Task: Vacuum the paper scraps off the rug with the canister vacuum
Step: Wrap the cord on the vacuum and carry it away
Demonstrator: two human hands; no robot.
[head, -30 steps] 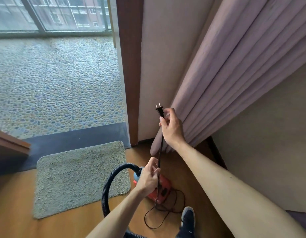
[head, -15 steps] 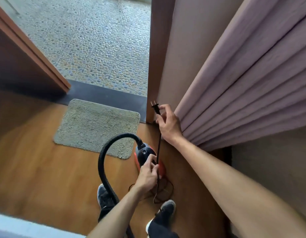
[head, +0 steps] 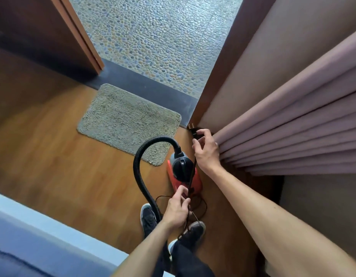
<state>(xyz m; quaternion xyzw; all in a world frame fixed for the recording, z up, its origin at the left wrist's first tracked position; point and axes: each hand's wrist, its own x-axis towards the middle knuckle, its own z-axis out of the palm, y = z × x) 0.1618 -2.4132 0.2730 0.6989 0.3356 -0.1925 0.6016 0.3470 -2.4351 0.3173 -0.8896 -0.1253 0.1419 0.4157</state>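
A shaggy rug (head: 129, 120) lies unvacuumed by the doorway threshold; beside its near-right corner stands the red canister vacuum (head: 183, 172). The left hand (head: 177, 210) pinches the power cord (head: 191, 176), the right hand (head: 206, 150) grips its plug (head: 193, 129), not yet plugged in.

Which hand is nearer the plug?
Right. The right hand pinches the cord just below the plug, beside the curtain. The left hand grips the cord lower down, in front of the vacuum.
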